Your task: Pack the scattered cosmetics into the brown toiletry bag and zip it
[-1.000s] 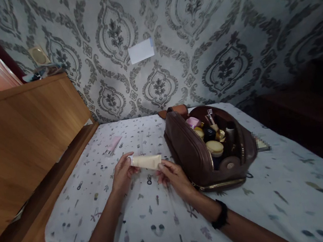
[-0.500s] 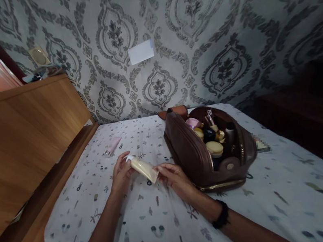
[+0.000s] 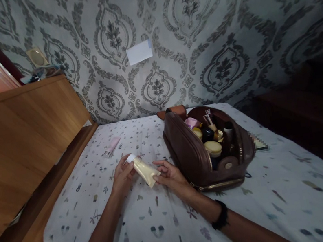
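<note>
A pale yellow squeeze tube (image 3: 145, 170) with a white cap is held tilted above the printed sheet (image 3: 151, 232). My left hand (image 3: 122, 175) is closed on its capped end. At the flat lower end, my right hand (image 3: 170, 177) pinches the tube between thumb and fingers. Right of my hands stands a brown cosmetic bag (image 3: 186, 150), unzipped. Inside it lie a round cream-coloured container (image 3: 213, 148), a pink item (image 3: 192, 122), clear-capped slim tubes (image 3: 209, 118) and several dark and gold items. A pink tube (image 3: 112, 146) lies on the sheet beyond my left hand.
A wooden panel (image 3: 27, 131) borders the left side. The patterned wall (image 3: 117, 62) rises behind, with a white paper (image 3: 139, 52) on it. A blurred-out item (image 3: 258, 141) lies right of the bag, and the far right is dark.
The yellow tube has turned so that its broad face shows more. My right fingers have shifted their hold on its flat end. The view has moved slightly.
</note>
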Demonstrator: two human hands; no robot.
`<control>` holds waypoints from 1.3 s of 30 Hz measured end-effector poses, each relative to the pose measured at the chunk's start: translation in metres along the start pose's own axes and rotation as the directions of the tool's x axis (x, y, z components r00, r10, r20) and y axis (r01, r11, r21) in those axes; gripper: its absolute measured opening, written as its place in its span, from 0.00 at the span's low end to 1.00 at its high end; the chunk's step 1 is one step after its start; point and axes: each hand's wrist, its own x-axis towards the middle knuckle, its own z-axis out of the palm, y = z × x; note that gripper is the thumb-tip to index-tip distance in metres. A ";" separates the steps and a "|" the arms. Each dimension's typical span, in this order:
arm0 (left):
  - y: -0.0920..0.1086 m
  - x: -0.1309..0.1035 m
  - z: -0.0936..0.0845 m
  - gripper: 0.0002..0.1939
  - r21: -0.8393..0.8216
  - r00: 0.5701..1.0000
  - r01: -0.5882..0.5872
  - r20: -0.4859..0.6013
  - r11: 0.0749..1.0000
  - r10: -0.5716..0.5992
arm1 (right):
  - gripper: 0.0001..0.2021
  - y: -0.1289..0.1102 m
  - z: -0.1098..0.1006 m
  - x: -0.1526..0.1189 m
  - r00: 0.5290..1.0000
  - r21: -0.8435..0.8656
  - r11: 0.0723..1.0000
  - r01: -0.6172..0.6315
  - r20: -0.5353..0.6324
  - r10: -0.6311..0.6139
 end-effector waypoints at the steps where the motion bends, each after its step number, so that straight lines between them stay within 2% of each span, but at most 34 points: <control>1: 0.000 0.000 0.001 0.27 0.003 1.000 0.012 0.013 1.000 -0.012 | 0.27 0.000 0.000 0.000 1.000 -0.008 1.000 0.002 0.005 -0.002; 6: -0.004 -0.003 0.006 0.26 0.021 0.996 0.041 0.075 0.999 -0.043 | 0.28 0.000 0.001 0.000 1.000 -0.039 0.999 0.005 0.004 -0.005; 12: -0.012 -0.009 0.011 0.30 0.096 0.964 0.143 0.212 0.985 -0.161 | 0.30 -0.001 0.002 0.000 1.000 -0.033 0.999 -0.015 0.000 0.015; 22: -0.007 -0.011 0.010 0.27 0.125 0.954 0.117 0.263 0.985 -0.147 | 0.24 -0.001 0.003 0.000 0.999 -0.069 0.997 0.026 0.020 -0.025; 27: -0.012 -0.009 0.005 0.27 0.150 0.961 0.083 0.250 0.985 -0.119 | 0.22 -0.003 0.002 -0.001 0.999 -0.117 0.992 0.041 -0.026 -0.044; 33: -0.002 -0.013 0.013 0.25 0.214 0.950 0.059 0.287 0.975 -0.120 | 0.24 -0.008 0.010 -0.006 0.998 -0.121 0.991 0.051 -0.036 -0.056; 36: 0.001 -0.018 0.016 0.25 0.243 0.946 0.103 0.275 0.965 -0.170 | 0.23 -0.017 0.017 -0.009 0.994 -0.095 0.990 0.106 -0.030 -0.110; 39: 0.000 -0.021 0.013 0.28 0.259 0.955 0.195 0.169 0.946 -0.243 | 0.24 -0.026 0.022 -0.012 0.990 -0.096 0.987 0.131 -0.045 -0.136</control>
